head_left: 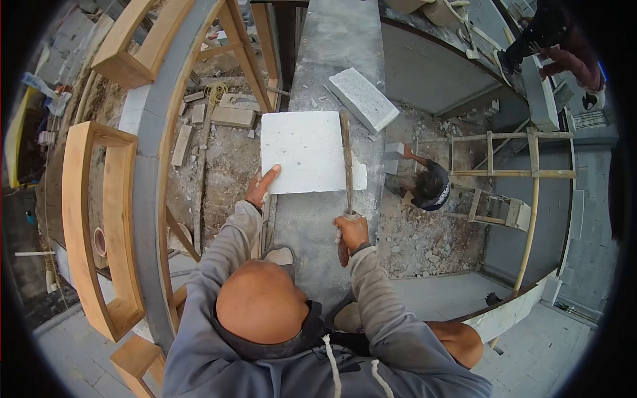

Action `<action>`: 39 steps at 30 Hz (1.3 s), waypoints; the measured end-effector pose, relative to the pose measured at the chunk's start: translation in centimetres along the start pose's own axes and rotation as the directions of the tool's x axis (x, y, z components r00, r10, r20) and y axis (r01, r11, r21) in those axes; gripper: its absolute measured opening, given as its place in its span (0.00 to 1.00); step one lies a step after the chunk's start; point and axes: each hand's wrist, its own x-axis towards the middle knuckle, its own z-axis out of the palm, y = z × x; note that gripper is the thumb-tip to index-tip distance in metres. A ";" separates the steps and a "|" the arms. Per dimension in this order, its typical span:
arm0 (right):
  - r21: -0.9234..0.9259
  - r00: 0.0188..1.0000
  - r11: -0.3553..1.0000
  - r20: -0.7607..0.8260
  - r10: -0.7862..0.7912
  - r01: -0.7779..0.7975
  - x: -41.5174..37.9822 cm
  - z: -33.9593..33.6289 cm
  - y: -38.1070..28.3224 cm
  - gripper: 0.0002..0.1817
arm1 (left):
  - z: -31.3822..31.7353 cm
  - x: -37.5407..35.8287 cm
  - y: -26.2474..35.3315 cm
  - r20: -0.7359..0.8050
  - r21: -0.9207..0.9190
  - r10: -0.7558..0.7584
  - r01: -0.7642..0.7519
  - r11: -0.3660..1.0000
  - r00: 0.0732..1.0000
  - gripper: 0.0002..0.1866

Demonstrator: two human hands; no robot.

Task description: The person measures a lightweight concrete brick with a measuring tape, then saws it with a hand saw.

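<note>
A long grey slab (342, 40) runs above a rubble-strewn floor (415, 255), with a ladder (511, 174) well apart from its right edge. Below that same edge, a co-worker (431, 189) has a hand at a grey block (393, 159). Up on the slab, a white block (302, 152) lies flat, its left side jutting just past the slab's left edge, while a second block (363, 99) sits askew across the right edge, near the first. A saw (347, 152) runs along the white block's right side, a narrow strip (359, 176) of white showing beyond the blade. The person's right hand (352, 231) grips the saw's handle, fingers closed around it. The left hand (261, 186) touches the white block's near left corner, thumb on top; the other fingers are partly hidden, and whether they curl around it cannot be told. Small chips (314, 103) dot the slab left of the second block.
</note>
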 end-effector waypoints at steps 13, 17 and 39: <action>0.378 0.411 0.316 -0.200 -0.890 0.870 -10.7 -2.3 -22.4 0.06 | 0.2 -2.9 -0.2 0.047 -0.016 -0.093 0.094 0.995 0.995 0.39; -0.166 0.914 0.923 -0.160 -0.372 0.347 -4.3 -1.3 -3.9 0.07 | -0.2 -2.4 -0.4 0.011 0.038 -0.045 0.044 0.998 0.999 0.38; -0.010 0.956 0.970 -0.167 -0.243 0.244 -3.9 -3.7 -6.7 0.09 | -2.8 -0.5 -1.9 0.051 0.150 -0.082 0.073 0.986 0.995 0.38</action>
